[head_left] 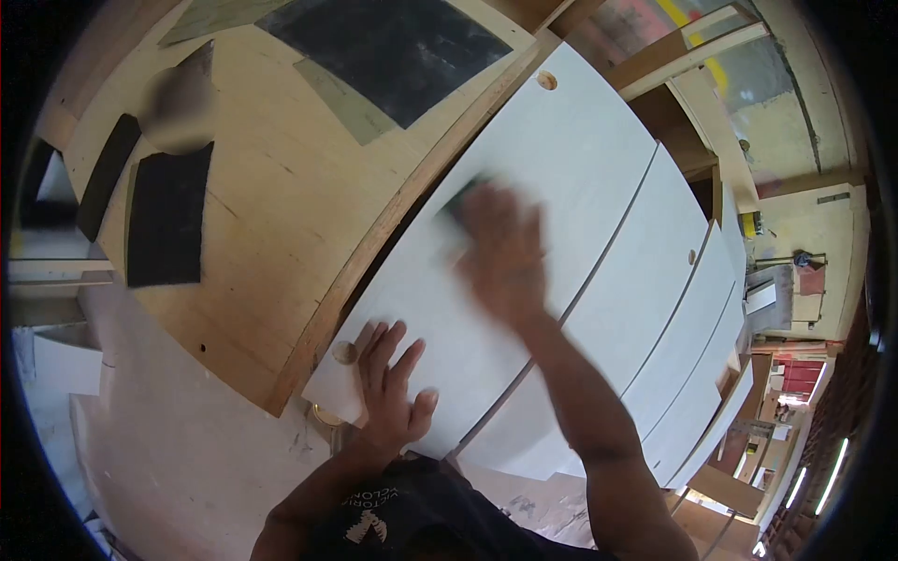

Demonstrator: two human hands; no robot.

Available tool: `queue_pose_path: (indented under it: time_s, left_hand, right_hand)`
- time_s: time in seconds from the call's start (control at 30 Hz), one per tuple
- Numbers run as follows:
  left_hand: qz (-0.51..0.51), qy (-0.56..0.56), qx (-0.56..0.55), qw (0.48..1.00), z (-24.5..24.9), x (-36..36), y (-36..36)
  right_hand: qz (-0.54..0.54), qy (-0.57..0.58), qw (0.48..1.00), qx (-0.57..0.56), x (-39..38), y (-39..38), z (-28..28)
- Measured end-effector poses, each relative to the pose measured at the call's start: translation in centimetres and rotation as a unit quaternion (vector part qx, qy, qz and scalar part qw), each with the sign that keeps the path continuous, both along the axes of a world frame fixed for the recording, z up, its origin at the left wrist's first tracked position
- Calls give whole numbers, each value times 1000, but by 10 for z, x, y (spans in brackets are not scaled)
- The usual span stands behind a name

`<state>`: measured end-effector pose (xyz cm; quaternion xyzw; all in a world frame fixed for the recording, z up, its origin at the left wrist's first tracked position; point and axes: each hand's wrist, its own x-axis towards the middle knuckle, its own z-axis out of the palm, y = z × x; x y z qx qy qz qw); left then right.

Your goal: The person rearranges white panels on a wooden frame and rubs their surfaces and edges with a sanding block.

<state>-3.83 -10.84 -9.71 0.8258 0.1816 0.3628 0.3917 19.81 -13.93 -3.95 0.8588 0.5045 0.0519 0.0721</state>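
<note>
A white panel (561, 168) with round holes near its corners lies flat in front of me. My left hand (391, 383) rests on its near end beside a round hole (345, 353), fingers apart and holding nothing. Over the middle of the panel, my right hand (505, 257) is smeared by motion. A dark piece of sandpaper (456, 208) shows at its fingertips, pressed between the hand and the white surface. Part of that piece is hidden under the fingers.
More white panels (664, 252) lie side by side to the right, with narrow gaps between. On the plywood board (271, 196) at left are a large black sheet (393, 51) and a smaller black sheet (168, 215). Wooden frames (697, 61) stand at the upper right.
</note>
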Motion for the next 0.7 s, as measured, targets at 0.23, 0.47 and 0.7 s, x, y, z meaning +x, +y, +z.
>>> queue_pose_path:
  time_s: [0.23,0.47,0.7]
  left_hand:
    - [-25,-9,6,1000,1,-2,-1]
    - [-34,31,-1,999,0,-4,3]
    - [-63,54,-12,997,-3,-13,4]
  right_hand:
    - [102,1,995,-4,59,-1,-2]
    - [-16,33,989,144,165,6,56]
    - [-148,104,937,298,155,-54,95]
